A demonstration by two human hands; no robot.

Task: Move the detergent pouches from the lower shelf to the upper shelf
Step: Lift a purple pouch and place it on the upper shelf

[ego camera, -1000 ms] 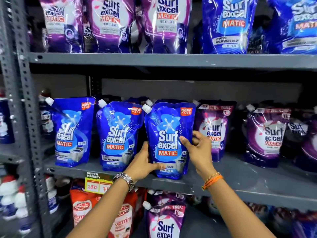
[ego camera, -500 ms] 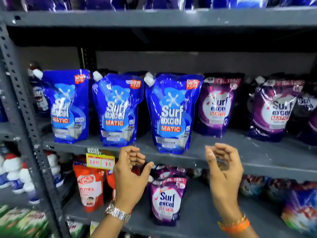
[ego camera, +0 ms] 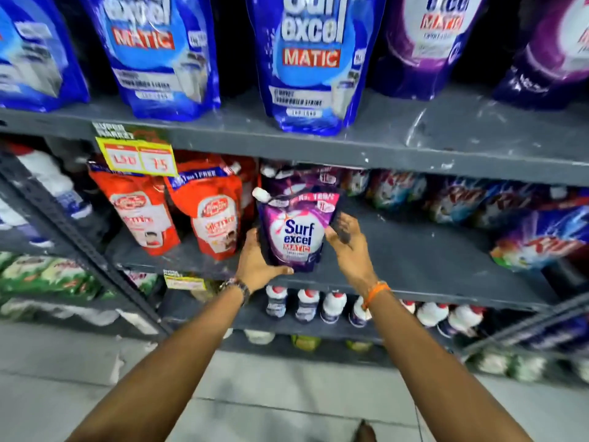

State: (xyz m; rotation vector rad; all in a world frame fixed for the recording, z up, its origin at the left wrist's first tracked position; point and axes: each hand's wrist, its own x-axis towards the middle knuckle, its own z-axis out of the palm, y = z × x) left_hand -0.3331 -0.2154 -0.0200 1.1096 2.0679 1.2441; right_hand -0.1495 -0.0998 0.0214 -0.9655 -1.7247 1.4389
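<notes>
A purple Surf Excel Matic pouch (ego camera: 294,229) with a white spout stands at the front of the lower grey shelf (ego camera: 414,260). My left hand (ego camera: 258,261) cups its bottom left corner, thumb under the base. My right hand (ego camera: 347,242) presses against its right side, fingers spread behind the edge. More purple pouches (ego camera: 306,178) sit just behind it. On the upper shelf (ego camera: 414,138) stand blue Surf Excel pouches (ego camera: 310,59) and, to their right, purple pouches (ego camera: 424,43).
Red Lifebuoy pouches (ego camera: 210,215) stand left of the held pouch, colourful Rin packs (ego camera: 538,240) to the right. A yellow price tag (ego camera: 138,159) hangs from the upper shelf edge. White bottles (ego camera: 331,306) line the shelf below. A slanted steel upright (ego camera: 73,237) crosses the left.
The view has tilted down. Both hands dropped from the blue pouch on the upper shelf to the shelf below and closed around a purple pouch.
</notes>
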